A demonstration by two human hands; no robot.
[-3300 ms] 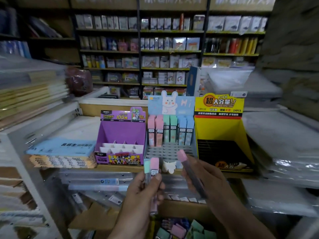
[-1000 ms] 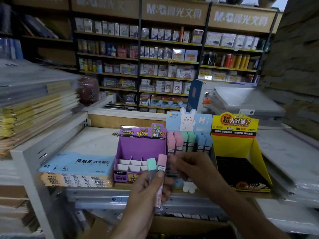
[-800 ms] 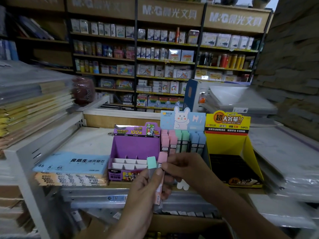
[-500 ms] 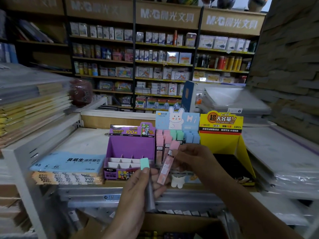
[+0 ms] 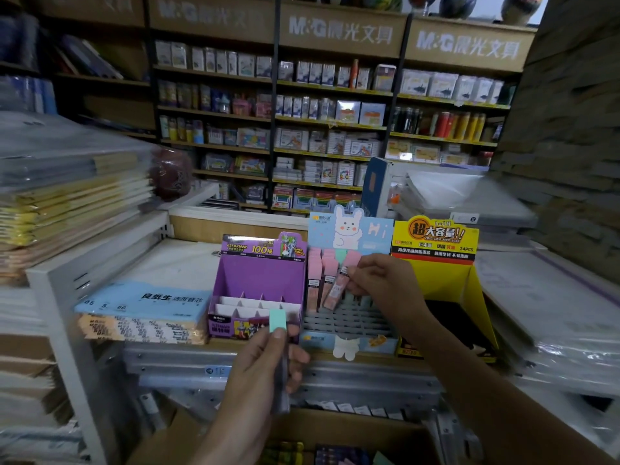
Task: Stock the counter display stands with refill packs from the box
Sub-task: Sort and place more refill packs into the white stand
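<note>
The shelf signs (image 5: 340, 33) read "M&G". The purple display box (image 5: 263, 250) shows "ULTRAMAN" and "100". The rabbit stand (image 5: 375, 229) says "Hi". The yellow stand (image 5: 436, 236) carries "24PCS". The blue paper pack (image 5: 144, 298) bears "60".

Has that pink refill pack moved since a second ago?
Yes. The pink refill pack went from beside the green-capped pack in the left hand, up and right to the bunny display stand, where the right hand now pinches it.
</note>
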